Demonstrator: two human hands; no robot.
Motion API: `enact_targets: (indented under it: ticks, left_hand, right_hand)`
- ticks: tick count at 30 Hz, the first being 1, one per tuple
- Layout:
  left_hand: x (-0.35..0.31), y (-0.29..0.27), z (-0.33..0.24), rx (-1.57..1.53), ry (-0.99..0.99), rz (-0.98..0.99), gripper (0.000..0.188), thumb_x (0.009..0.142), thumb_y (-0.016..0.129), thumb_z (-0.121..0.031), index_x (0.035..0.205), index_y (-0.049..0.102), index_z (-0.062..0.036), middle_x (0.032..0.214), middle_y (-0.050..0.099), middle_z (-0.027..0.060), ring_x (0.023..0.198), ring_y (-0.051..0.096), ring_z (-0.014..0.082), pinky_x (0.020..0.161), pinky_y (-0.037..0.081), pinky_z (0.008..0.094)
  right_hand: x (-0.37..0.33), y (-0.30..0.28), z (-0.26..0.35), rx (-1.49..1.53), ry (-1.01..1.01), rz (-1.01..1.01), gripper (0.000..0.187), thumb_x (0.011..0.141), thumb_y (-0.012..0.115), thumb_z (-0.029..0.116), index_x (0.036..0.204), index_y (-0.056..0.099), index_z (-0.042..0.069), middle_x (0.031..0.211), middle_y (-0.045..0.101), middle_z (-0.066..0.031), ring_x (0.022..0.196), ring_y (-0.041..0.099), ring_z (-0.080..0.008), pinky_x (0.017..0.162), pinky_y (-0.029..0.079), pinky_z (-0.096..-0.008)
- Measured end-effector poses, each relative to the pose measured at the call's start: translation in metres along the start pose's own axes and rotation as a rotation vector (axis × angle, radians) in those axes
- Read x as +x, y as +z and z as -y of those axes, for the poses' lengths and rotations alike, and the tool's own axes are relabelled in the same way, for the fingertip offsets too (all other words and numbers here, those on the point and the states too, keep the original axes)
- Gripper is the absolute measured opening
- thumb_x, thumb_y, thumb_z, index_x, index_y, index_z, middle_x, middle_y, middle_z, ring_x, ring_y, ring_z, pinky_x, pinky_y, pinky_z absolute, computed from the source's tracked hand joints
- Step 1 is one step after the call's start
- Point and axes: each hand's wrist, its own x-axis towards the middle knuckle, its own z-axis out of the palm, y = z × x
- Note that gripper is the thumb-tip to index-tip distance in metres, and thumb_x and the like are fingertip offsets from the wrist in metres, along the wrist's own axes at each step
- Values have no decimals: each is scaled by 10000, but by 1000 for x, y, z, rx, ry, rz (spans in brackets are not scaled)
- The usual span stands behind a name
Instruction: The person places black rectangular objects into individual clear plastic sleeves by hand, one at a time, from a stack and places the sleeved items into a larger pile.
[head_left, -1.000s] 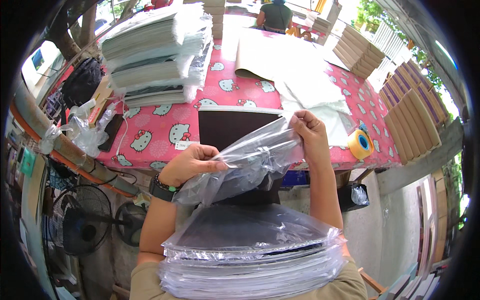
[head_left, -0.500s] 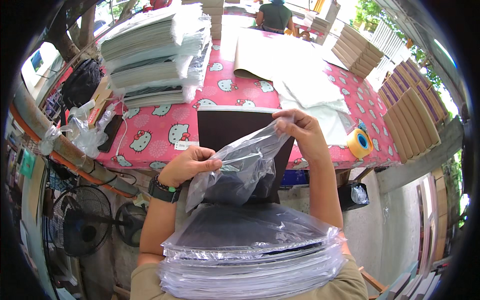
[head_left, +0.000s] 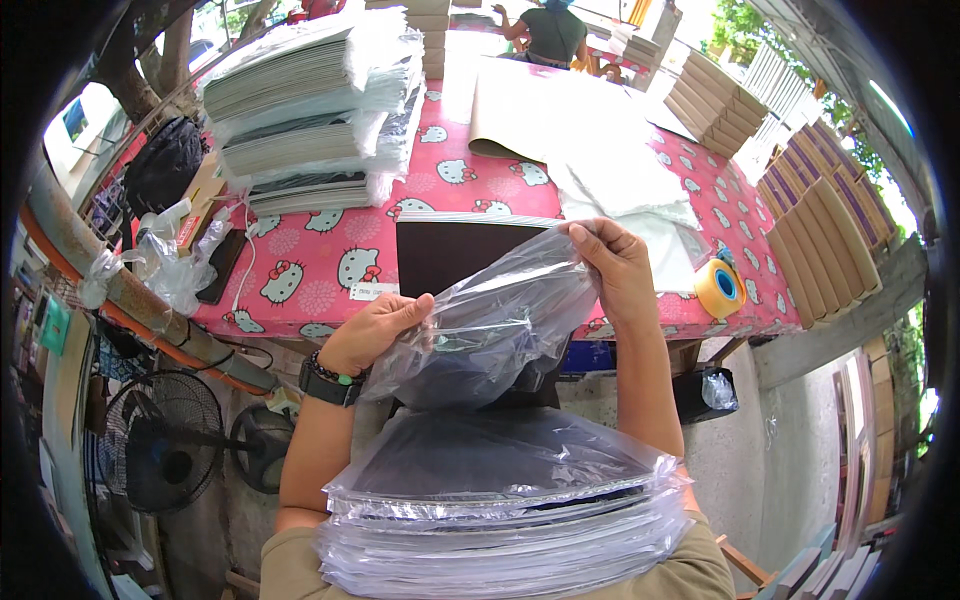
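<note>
A clear plastic bag [head_left: 500, 315] stretches between my two hands above the table's near edge. My left hand [head_left: 372, 335] pinches its left side, with a dark watch and a bracelet on that wrist. At the bag's upper right corner, my right hand [head_left: 615, 262] grips the film between thumb and fingers. Behind the bag lies a stack of dark-topped flat boards or books [head_left: 455, 258] with white edges, partly covered by the film. Close to my body is a pile of flat dark items in clear plastic bags [head_left: 500, 500].
Tall stacks of wrapped flat goods [head_left: 300, 120] stand at the back left of the pink patterned table [head_left: 385, 240]. White plastic sheets [head_left: 630, 190] and a yellow tape roll [head_left: 720, 287] are on the right. Brown cartons [head_left: 825, 250] line the right side. A fan [head_left: 165, 440] stands lower left.
The bag is spread wider and covers more of the dark stack's right side. My right hand has shifted slightly right and turned. A person at the back has raised an arm.
</note>
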Motion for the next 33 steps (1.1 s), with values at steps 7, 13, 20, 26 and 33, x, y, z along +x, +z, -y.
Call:
enact_targets:
  ticks: [7, 13, 20, 26, 33]
  left_hand:
    - [11, 39, -19, 328, 501, -314, 298, 780, 599, -289, 770, 574, 8, 554, 486, -18, 541, 439, 35, 501, 361, 206]
    - [9, 71, -57, 434, 547, -463, 129, 792, 565, -126, 772, 549, 0, 532, 493, 14, 492, 425, 40, 437, 343, 218]
    - [-37, 7, -57, 393, 695, -857, 117, 839, 530, -163, 879, 547, -54, 646, 462, -71, 525, 340, -11, 443, 261, 147]
    - [-81, -34, -38, 236, 569, -811, 162, 830, 549, -175, 900, 559, -29, 640, 457, -71, 521, 334, -3, 447, 241, 153]
    - [-56, -50, -49, 1064, 606, -1074, 426, 730, 645, -204, 1083, 496, -18, 1034, 531, 98, 971, 485, 194, 835, 377, 306]
  right_hand:
    - [-13, 26, 8, -246, 24, 141, 102, 785, 597, 112, 826, 617, 20, 628, 523, 44, 535, 415, -6, 467, 304, -142]
    - [-23, 45, -22, -139, -140, 343, 450, 629, 753, 161, 956, 489, 1, 800, 542, -7, 732, 477, -66, 655, 412, -224]
    - [-26, -6, -39, -432, 122, 409, 174, 703, 676, 109, 810, 583, 9, 673, 555, 6, 627, 488, -53, 564, 407, -212]
    - [-9, -51, -27, -233, 183, 238, 116, 734, 635, 66, 817, 577, 10, 698, 562, 14, 626, 489, -38, 558, 389, -182]
    - [7, -19, -11, -488, -228, 36, 168, 716, 615, 85, 835, 571, -26, 714, 585, -33, 693, 527, -102, 664, 419, -233]
